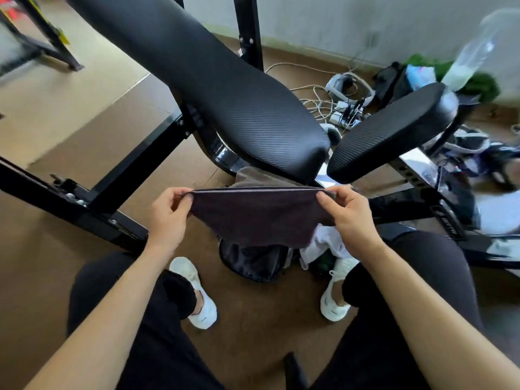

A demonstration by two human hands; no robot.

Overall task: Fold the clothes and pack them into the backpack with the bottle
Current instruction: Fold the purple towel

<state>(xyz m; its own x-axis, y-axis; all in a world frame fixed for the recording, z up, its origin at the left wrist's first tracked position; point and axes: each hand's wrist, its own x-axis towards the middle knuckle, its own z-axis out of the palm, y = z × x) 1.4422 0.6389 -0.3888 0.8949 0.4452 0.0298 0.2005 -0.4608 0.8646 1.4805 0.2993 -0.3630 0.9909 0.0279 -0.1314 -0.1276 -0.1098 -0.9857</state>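
The dark plum-coloured fabric garment (pixel 259 220) hangs in the air in front of the seated person, stretched flat between both hands. Its doubled top edge runs level from left to right, so its long axis lies across the body. The left hand (pixel 168 215) pinches the left top corner between thumb and curled fingers. The right hand (pixel 346 212) pinches the right top corner the same way, so neither hand is free. The cloth's lower edge sags to a point low on the right side.

The black soft fabric backpack (pixel 253 263) lies on the brown floor directly beneath the hanging cloth, between the two white shoes, and the cloth hides its upper part. Whether its mouth is open cannot be told. It sits about midway between the hands, so the coming move is judged to be straight down, probably after another fold across the long axis.

A crumpled white garment (pixel 323 246) lies just beside the backpack, nearer the right hand. A brown cloth (pixel 253 175) shows behind the top edge. The clear plastic bottle (pixel 472 52) with pale contents stands on the small black padded rest (pixel 394 130), well away to the right, on the right hand's side.
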